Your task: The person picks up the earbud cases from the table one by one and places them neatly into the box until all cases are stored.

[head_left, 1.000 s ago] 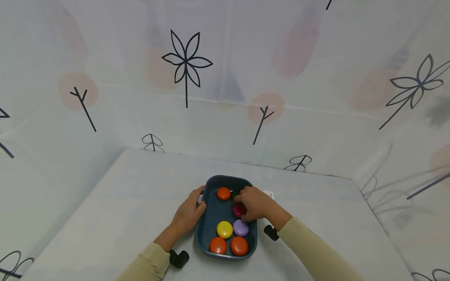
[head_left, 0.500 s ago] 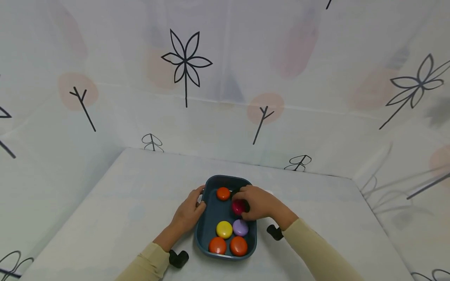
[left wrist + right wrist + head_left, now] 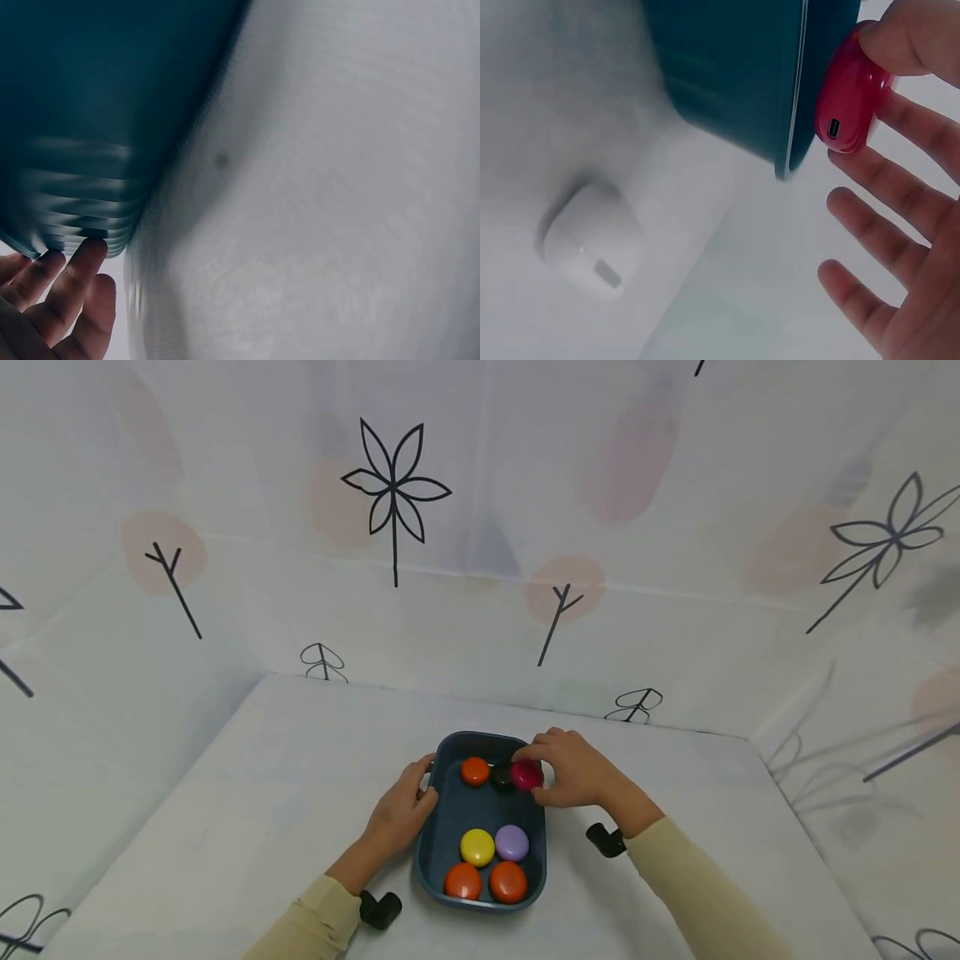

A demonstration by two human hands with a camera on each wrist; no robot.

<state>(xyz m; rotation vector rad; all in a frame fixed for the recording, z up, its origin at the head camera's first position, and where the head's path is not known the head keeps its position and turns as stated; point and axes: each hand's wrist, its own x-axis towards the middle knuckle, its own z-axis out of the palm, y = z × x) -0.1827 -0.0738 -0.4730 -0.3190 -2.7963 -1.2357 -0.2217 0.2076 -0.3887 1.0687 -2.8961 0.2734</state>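
Observation:
My left hand steadies a dark teal plastic tub at its left side. Its fingers rest fairly straight against the ribbed outer wall, as the left wrist view shows. My right hand pinches a glossy crimson rounded case between thumb and fingers, with the other fingers spread. A small dark port shows on the case, which is held at the tub's far right rim. Inside the tub, a dark round piece and a red-orange one lie at the far end.
Yellow and lilac round pieces sit at the tub's near end, with two red-orange ones behind the front wall. A white rounded piece with a grey slot stands on the table outside the tub. Patterned cloth encloses the table.
My right hand has lifted the crimson case up and moved it away and rightwards, from inside the tub to the right rim, uncovering the dark piece. The left hand has stayed put.

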